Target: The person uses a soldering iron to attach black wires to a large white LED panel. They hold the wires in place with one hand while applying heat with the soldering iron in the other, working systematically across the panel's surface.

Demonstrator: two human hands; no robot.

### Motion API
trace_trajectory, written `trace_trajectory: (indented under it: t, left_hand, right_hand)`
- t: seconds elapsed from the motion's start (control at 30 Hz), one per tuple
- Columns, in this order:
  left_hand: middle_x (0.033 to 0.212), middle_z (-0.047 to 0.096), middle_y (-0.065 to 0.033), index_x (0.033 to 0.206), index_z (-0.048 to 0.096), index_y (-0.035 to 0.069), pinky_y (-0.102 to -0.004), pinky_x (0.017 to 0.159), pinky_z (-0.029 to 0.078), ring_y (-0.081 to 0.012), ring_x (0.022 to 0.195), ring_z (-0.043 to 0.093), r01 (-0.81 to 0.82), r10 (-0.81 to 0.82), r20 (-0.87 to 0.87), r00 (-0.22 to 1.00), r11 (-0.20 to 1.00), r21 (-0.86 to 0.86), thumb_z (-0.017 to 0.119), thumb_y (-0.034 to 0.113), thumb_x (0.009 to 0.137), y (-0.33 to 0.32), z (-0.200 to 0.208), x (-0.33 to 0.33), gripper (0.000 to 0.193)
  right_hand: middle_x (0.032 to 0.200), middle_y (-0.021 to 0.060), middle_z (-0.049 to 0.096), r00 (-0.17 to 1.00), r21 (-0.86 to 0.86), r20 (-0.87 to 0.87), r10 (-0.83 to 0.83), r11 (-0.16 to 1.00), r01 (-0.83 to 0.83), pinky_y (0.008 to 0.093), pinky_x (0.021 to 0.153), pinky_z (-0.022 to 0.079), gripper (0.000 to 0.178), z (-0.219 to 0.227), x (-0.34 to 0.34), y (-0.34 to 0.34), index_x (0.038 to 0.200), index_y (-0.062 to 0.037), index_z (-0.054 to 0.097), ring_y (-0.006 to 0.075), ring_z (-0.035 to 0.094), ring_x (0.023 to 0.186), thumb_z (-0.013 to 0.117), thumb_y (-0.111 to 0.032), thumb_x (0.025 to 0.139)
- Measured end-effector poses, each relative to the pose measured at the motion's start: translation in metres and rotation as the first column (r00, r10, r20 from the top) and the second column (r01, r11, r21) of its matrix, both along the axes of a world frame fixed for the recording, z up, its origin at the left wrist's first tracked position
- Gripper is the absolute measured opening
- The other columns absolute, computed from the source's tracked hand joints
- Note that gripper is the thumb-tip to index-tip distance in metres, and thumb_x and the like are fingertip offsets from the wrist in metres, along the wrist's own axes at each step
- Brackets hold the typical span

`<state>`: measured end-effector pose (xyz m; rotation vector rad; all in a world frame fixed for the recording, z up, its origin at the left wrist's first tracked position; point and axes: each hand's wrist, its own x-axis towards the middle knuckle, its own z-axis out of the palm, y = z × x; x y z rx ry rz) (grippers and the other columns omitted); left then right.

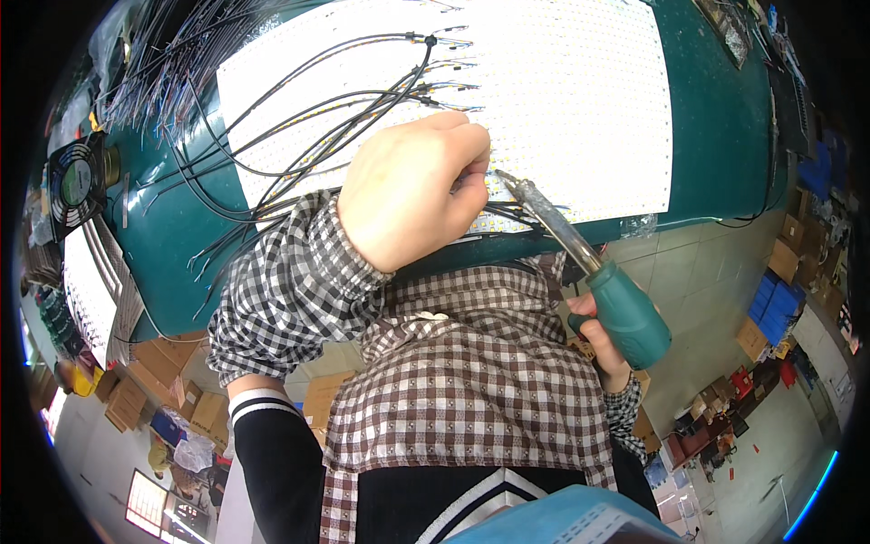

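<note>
Green table [725, 118] fills the top of the view. On it lies a big white LED panel sheet [562, 100], rows of small yellow dots across it, its near edge running close to the table's near edge.

Bundle of thin black wires [299, 118] fans across the left part of the sheet and off onto the green surface; several ends sit on the sheet near its middle, more loose wires piled at the far left corner. Small black fan [77, 181] stands at the table's left end, a second white panel [91, 281] below it.

Left hand [412, 190], checked sleeve cover, rests on the sheet's near edge; grip narrow, fingertips pinched shut on something small, looks like a wire end, cannot tell for sure.

Right hand [607, 349] is off the table's near edge, mostly hidden; grip wrapped around the green handle of a soldering iron [589, 263]. Iron angles up-left, metal tip just beside the left fingertips at the sheet's near edge.

Floor below: cardboard boxes [154, 381], blue crates [775, 308].
</note>
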<state>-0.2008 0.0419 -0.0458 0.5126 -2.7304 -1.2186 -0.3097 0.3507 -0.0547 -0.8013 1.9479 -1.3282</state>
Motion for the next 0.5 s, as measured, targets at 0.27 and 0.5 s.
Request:
trace_trajectory:
  t: [0.27, 0.5]
  left_hand:
    - [0.078, 0.063, -0.0107, 0.082, 0.064, 0.002, -0.0350, 0.063, 0.052, -0.0257, 0.069, 0.067, -0.004, 0.004, 0.005, 1.000, 1.000, 0.003, 0.067, 0.004, 0.080, -0.0004, 0.0001, 0.0000, 0.004]
    - [0.086, 0.063, -0.0107, 0.092, 0.064, 0.004, -0.0364, 0.066, 0.053, -0.0276, 0.075, 0.067, 0.021, -0.022, -0.009, 1.000, 0.999, -0.046, 0.071, 0.003, 0.080, 0.0027, 0.0064, 0.0070, 0.014]
  right_hand:
    - [0.089, 0.0061, 0.077, 0.998, 0.033, 0.017, -0.059, 0.998, 0.058, 0.0363, 0.080, 0.056, 0.035, 0.0049, 0.0027, -0.0007, 0.099, -0.0018, 0.076, 0.0222, 0.072, 0.083, 0.087, -0.030, 0.081]
    - [0.091, 0.0080, 0.076, 0.991, -0.033, 0.102, -0.090, 0.995, 0.094, 0.0347, 0.080, 0.057, 0.040, 0.0003, 0.0023, 0.0006, 0.106, 0.0028, 0.072, 0.0207, 0.072, 0.084, 0.087, -0.026, 0.082]
